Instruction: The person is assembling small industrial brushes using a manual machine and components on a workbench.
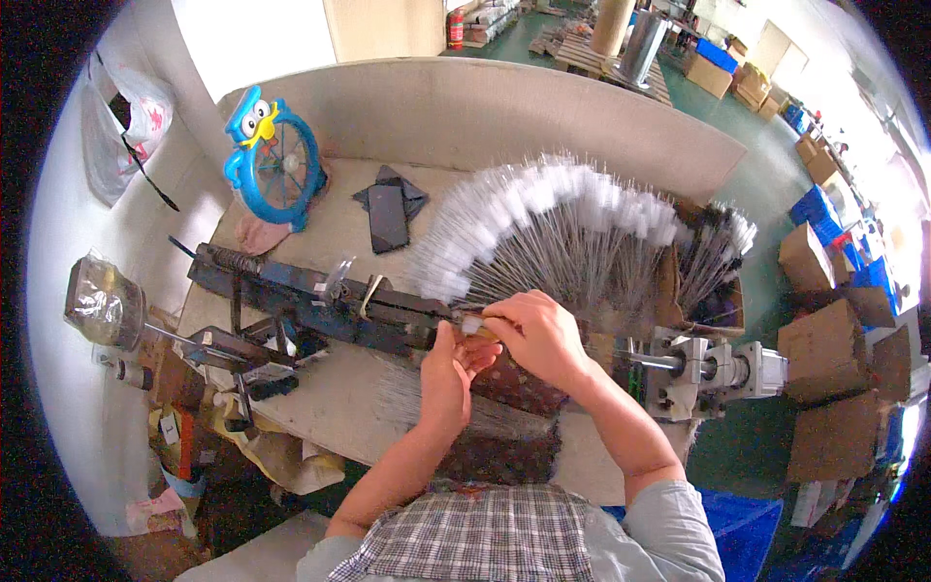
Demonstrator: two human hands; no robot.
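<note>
We look down on a workbench. Our right hand pinches a small pale piece, perhaps a brush tip, at the end of a dark metal jig, where the frame steadies it. Our left hand rests just below, fingers loosely curled, touching the same spot. Behind them, white-tipped wire brushes fan out within easy reach.
</note>
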